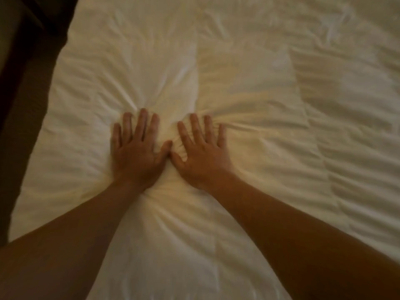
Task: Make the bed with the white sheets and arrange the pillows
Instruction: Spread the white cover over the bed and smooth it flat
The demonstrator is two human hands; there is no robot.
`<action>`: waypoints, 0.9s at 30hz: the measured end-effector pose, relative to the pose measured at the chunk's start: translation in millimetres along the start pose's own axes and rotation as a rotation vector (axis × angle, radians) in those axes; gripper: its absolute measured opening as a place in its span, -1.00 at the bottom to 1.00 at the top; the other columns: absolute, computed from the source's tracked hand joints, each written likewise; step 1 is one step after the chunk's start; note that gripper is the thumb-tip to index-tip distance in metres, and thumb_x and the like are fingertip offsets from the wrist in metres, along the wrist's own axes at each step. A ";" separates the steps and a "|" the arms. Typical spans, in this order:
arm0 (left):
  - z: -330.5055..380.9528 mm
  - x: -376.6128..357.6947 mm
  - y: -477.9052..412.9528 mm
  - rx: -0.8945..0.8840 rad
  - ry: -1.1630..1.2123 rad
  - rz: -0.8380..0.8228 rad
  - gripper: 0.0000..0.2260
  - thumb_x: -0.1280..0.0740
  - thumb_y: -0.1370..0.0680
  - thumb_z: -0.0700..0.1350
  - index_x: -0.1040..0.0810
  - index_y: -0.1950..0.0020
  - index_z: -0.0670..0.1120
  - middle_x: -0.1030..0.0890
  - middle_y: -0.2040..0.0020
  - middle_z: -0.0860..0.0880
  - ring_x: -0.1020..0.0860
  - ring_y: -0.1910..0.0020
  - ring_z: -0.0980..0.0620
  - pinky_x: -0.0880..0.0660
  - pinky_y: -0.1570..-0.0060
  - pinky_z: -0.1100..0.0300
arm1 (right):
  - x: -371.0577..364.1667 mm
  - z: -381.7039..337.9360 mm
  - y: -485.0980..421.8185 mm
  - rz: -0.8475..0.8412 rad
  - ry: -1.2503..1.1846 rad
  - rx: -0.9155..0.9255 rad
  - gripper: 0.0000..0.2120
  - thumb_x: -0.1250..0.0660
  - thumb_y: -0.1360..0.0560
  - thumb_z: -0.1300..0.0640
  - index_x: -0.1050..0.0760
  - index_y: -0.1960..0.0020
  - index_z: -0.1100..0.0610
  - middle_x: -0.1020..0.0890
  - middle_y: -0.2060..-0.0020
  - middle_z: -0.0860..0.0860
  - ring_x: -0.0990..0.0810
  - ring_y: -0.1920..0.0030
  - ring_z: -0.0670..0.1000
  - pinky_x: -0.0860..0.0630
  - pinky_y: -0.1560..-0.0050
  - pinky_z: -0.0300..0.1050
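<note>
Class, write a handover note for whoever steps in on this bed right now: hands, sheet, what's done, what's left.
Left hand: open, flat, pressing the sheet.
Right hand: open, flat, pressing the sheet beside it, thumbs nearly touching.
Sheet: spread out, creased, bunched around the hands.
Done: sheet laid.
Left: smooth the creases; place pillows, none in view.

Two hands lie flat on a sheet (pixel 281 100), side by side near the middle of the view. The left hand (pixel 136 154) sits just left of the right hand (pixel 202 156), thumb tips close together. Both forearms (pixel 292 230) reach in from the near edge. The sheet spreads ahead and far to the right. The floor (pixel 19 109) runs along its left edge.
</note>
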State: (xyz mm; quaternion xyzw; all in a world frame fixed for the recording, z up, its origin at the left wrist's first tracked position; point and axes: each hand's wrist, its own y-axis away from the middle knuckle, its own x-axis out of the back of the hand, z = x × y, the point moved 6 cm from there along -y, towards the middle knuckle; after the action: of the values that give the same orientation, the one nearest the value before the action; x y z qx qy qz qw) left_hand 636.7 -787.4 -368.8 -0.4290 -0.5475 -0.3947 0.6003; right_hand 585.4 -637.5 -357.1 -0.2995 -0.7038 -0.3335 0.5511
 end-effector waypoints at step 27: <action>-40.1 41.3 137.4 0.052 0.109 -0.097 -0.30 0.12 -0.61 0.30 -0.13 -0.65 -0.05 -0.12 -0.66 -0.10 -0.03 -0.63 -0.18 0.07 -0.58 -0.16 | -2.0 -88.5 109.6 -0.069 0.038 0.227 -0.32 0.05 -0.63 -0.32 0.04 -0.66 -0.05 0.09 -0.66 0.05 0.18 -0.64 0.14 0.19 -0.56 0.31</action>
State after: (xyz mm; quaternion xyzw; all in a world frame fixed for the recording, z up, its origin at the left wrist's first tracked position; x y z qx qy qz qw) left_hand 782.9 -781.6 -340.4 -0.3640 -0.5444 -0.4316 0.6203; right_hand 723.3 -642.9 -328.7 -0.2046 -0.7362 -0.2762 0.5830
